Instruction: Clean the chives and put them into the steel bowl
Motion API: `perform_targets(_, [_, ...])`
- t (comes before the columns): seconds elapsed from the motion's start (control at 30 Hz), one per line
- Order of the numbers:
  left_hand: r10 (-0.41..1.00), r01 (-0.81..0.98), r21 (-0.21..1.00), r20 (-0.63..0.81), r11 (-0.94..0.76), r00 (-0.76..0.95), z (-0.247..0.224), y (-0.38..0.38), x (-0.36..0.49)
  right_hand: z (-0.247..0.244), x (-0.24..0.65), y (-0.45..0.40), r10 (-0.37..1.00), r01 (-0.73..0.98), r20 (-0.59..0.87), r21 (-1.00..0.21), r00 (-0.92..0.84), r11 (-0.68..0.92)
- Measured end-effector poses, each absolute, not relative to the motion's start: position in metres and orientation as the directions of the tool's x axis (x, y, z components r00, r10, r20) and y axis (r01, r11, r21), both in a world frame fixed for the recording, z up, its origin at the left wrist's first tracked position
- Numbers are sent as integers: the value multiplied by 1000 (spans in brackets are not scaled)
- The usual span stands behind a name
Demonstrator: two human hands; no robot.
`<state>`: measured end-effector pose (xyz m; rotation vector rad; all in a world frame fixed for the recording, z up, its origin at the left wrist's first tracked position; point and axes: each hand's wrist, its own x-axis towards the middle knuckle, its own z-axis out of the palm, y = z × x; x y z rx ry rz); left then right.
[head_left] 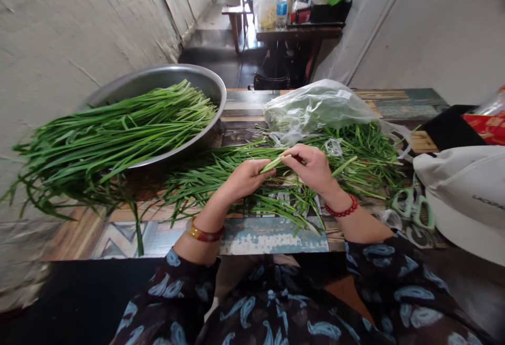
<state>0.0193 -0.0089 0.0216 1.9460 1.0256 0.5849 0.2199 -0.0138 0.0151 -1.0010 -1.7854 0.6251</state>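
Observation:
Between both hands, above the middle of the table, is a small bunch of garlic chives [272,164]. My left hand [249,176] is closed around the leafy side, and my right hand [310,167] pinches the pale stem ends. Loose garlic chives [205,171] are spread on the table under and around the hands. To the left, a large metal basin [221,95] holds a thick heap of garlic chives [130,124], their leaves hanging over its rim. Beyond my right hand, a clear plastic bag [319,105] lies over more greens.
The patterned wooden table [272,237] runs across the view. Scissors [414,205] with pale green handles lie at the right, beside a white cap [465,192]. Farther back, another table [300,33] carries a water bottle [281,0] and bags. Walls stand close on both sides.

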Motion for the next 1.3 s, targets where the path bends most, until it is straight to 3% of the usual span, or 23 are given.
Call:
perform_targets(0.13, [841,461,821,43,-337,539,22,-7,17,11,229,-6,920,295,391,-877,-19,378])
perform_targets(0.27, [932,419,863,144,-282,332,26,-6,12,7,248,7,914,210,346,-930,211,303])
perform_targets(0.37, [968,324,922,155,-213,196,26,-6,11,5,255,12,918,346,385,-878,96,332])
perform_targets(0.5, [990,112,990,71,-84,118,23,-5,14,-4,258,18,858,610,506,-653,-90,449])
perform_targets(0.77, [999,-84,996,17,-13,46,21,-2,16,-21,256,23,854,737,472,-493,-219,462])
perform_targets(0.9, [999,-54,999,7,-5,33,20,-4,16,-19,251,21,847,761,490,-463,-208,455])
perform_targets(1.07, [999,-42,999,34,-32,39,18,-4,16,-5,246,12,814,622,565,-590,-138,515])
perform_targets(1.17, [993,93,989,117,-116,4,17,-3,16,4,242,4,833,554,542,-661,-114,506])
perform_targets(1.3, [960,346,896,254,-279,118,15,-3,19,15,235,-5,853,489,514,-724,-89,487])
